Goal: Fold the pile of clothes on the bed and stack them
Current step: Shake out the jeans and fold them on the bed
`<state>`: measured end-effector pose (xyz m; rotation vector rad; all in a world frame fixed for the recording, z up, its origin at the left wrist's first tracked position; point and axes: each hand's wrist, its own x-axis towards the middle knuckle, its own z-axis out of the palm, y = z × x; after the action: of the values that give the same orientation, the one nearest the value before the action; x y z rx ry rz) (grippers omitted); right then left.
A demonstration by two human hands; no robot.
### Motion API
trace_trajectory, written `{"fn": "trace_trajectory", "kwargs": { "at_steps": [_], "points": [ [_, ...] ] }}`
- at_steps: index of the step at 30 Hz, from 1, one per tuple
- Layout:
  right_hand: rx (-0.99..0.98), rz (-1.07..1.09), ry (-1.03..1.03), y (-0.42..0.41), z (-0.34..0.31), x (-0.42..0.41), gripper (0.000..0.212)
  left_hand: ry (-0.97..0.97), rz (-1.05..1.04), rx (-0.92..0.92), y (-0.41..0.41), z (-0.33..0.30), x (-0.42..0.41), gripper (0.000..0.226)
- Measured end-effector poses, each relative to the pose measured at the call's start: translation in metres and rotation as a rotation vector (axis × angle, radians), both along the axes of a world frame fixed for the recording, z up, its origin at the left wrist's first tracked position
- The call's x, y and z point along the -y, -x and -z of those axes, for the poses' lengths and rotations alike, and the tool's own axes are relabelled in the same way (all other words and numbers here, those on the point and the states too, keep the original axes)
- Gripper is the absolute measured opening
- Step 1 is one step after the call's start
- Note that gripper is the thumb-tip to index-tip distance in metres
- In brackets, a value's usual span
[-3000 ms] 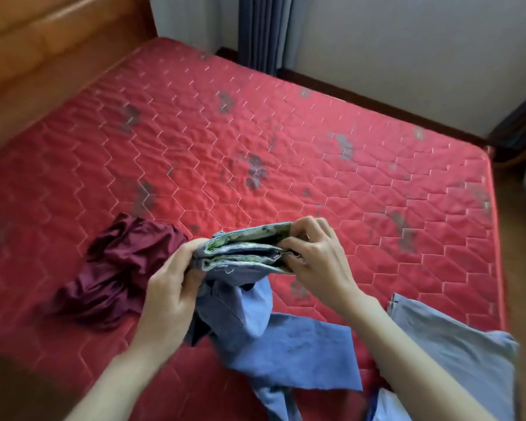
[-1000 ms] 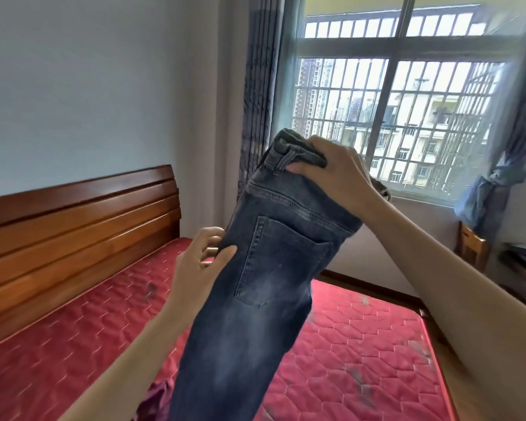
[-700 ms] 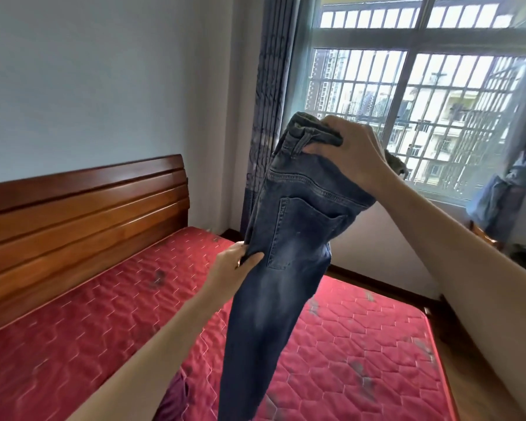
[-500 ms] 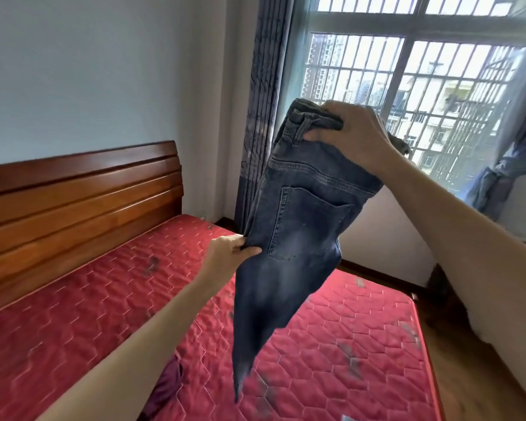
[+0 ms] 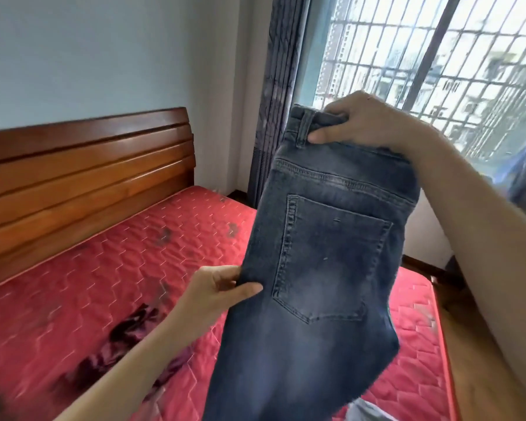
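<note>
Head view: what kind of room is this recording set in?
Most likely a home bedroom: a bed with a red quilted mattress and a wooden headboard, a curtain beside a barred window, and clothes being handled, such as the jeans.

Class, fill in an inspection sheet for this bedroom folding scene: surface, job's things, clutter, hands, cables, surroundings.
Surface: red quilted mattress with dark marks.
Job's things: dark jeans held up, back pocket facing the camera; maroon garment crumpled on the mattress.
Clutter: pale cloth at the bottom edge, kind unclear.
Hands: right hand grips the waistband; left hand pinches the side seam.
Cables: nothing seen.
Surroundings: wooden headboard, curtain, barred window.
</note>
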<state>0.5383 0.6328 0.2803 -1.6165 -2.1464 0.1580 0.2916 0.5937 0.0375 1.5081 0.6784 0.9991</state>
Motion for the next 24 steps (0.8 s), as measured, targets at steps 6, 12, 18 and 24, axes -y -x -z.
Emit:
{"fn": "trace_trajectory", "kwargs": {
  "at_steps": [6,12,18,24],
  "points": [
    [0.134,0.145,0.195,0.005,0.221,-0.105,0.042,0.314,-0.136,-0.211,0.011,0.185,-0.051,0.017],
    [0.069,0.243,0.287,0.014,0.464,-0.182,0.041,0.463,-0.19,-0.428,-0.002,0.377,-0.126,0.04],
    [0.049,0.323,0.318,0.009,0.621,-0.274,0.037,0.452,-0.245,-0.601,0.006,0.535,-0.227,0.006],
    [0.149,0.353,0.252,0.01,0.7,-0.399,0.053,0.322,-0.273,-0.733,-0.004,0.599,-0.303,0.013]
  ]
}}
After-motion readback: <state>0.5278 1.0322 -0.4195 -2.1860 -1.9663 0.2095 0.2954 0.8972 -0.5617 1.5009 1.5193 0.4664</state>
